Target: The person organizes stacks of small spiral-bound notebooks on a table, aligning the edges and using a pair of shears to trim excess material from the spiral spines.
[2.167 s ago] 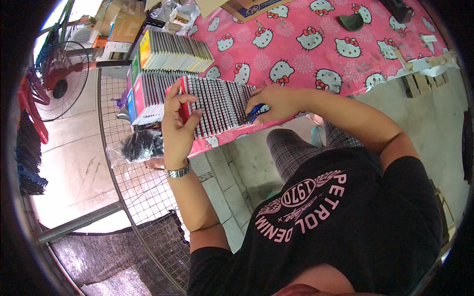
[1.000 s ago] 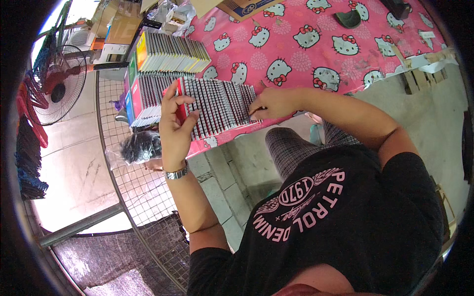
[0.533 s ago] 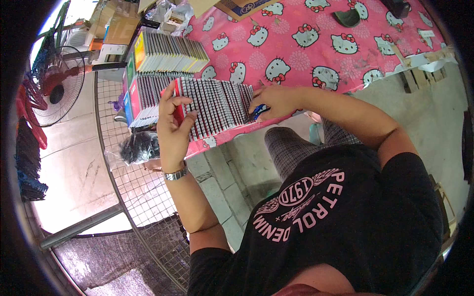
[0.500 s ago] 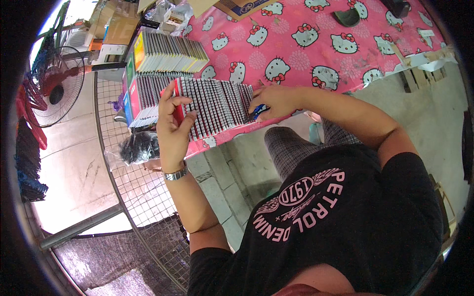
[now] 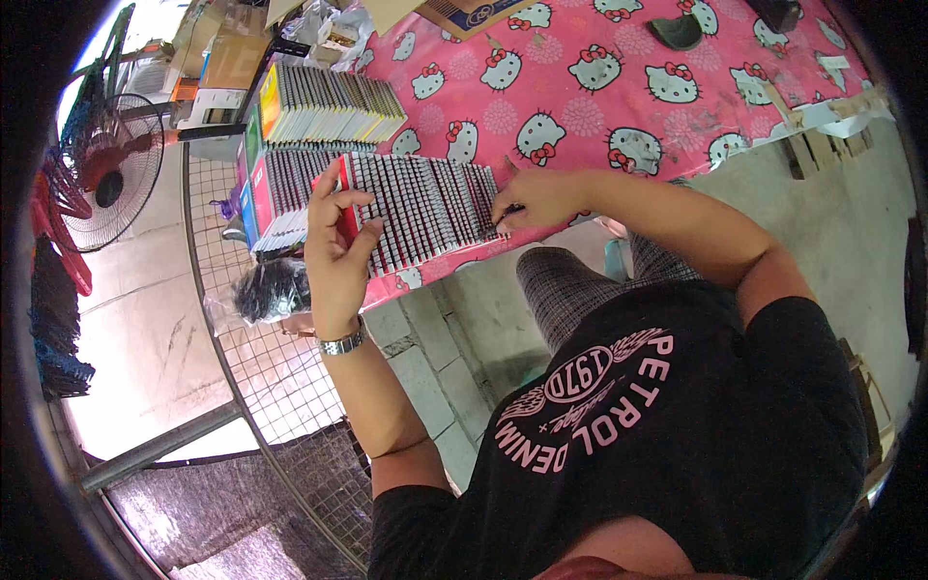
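Note:
Spiral-bound notebooks [image 5: 420, 208] with red covers stand packed in a row on the table's front edge, white bindings upward. My left hand [image 5: 338, 237] rests against the red cover at the row's left end. Its fingers are spread, with the thumb and one fingertip reaching over the edge. At the right end, my right hand [image 5: 541, 201] has its fingers bent and closed against the last notebooks. A small dark patch shows between those fingers, but what they hold is hidden.
Stacked notebooks [image 5: 333, 106] in several colours stand left of the row. A pink patterned cloth [image 5: 590, 116] covers the table. A bagged black bundle [image 5: 275, 290] lies by the wire mesh [image 5: 280, 377]. A fan [image 5: 111, 184] stands far left, and a cardboard box [image 5: 474, 14] lies behind.
My right hand has turned slightly and closed further at the row's right end. The blue and black thing under its fingers is now mostly covered. My left hand has barely moved.

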`<state>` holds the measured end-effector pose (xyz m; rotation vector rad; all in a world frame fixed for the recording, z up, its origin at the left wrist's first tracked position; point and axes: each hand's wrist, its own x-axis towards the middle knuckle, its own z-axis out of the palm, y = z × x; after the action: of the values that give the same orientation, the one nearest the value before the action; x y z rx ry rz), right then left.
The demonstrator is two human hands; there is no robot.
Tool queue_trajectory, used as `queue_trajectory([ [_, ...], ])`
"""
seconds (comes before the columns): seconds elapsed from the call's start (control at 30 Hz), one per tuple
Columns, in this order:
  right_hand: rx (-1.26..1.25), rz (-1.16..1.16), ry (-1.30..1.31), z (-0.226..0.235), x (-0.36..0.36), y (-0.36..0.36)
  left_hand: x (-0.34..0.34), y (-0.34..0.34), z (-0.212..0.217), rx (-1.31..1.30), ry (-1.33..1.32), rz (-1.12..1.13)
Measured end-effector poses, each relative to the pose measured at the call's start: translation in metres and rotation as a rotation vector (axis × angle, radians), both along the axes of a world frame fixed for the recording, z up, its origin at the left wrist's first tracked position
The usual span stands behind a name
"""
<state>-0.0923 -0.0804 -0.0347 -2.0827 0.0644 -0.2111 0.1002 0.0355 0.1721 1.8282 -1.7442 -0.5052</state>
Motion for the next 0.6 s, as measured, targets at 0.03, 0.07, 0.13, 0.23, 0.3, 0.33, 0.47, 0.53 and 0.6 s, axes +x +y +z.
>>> queue_trajectory([
  [0.03,0.046,0.040,0.146,0.015,0.000,-0.001,0.001,0.001,-0.001,-0.004,-0.008,-0.006],
  [0.07,0.069,0.059,0.172,0.014,0.002,0.000,0.003,0.001,-0.002,-0.009,-0.016,-0.012],
  [0.13,0.092,0.060,0.103,-0.001,0.003,-0.002,0.002,-0.002,-0.002,-0.012,-0.017,-0.024],
  [0.23,-0.022,-0.042,-0.082,-0.012,-0.005,0.002,0.002,0.000,-0.002,-0.009,0.015,-0.005],
  [0.3,-0.134,-0.114,-0.142,-0.012,-0.006,0.007,0.003,0.001,-0.002,-0.003,0.021,0.006],
  [0.33,-0.191,-0.142,-0.156,-0.015,-0.005,0.010,0.004,0.001,-0.002,0.001,0.011,0.003],
  [0.47,-0.119,-0.104,-0.099,-0.026,0.001,0.007,0.000,-0.003,-0.001,-0.003,-0.015,-0.011],
  [0.53,-0.019,0.004,0.134,-0.008,0.008,0.004,0.003,0.001,-0.003,-0.008,0.015,0.003],
  [0.6,0.041,0.037,0.145,-0.008,0.009,0.004,0.003,0.001,-0.003,-0.010,0.016,0.006],
])
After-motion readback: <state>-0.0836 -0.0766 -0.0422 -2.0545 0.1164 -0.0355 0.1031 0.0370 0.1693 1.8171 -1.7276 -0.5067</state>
